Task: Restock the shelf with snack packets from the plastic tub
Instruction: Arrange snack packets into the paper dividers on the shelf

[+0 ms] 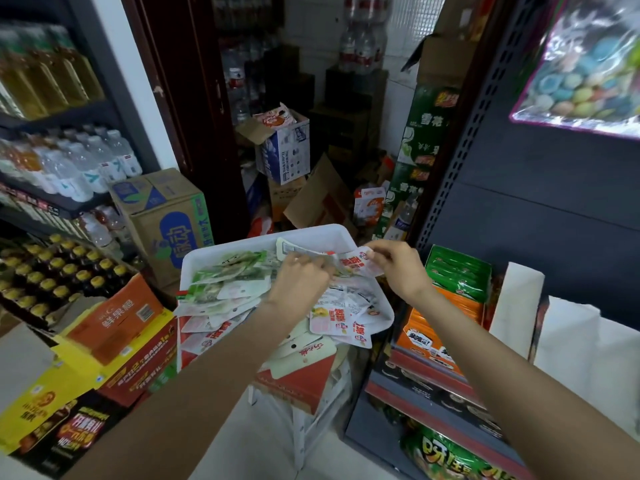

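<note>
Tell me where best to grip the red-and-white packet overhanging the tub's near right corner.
Probably pinch the overhanging edge of the red-and-white packet from the near right, outside the tub: it lies flat, pokes past the rim, and nothing covers that end.

A dark-framed drinks rack of clear and amber bottles stands on the left, with a brown cardboard carton printed in blue near its foot. Far beyond a dark wooden door frame, a white-tiled storeroom wall rises behind stacked cartons and shrink-wrapped water bottles. The pale floor shows near the bottom.
</note>
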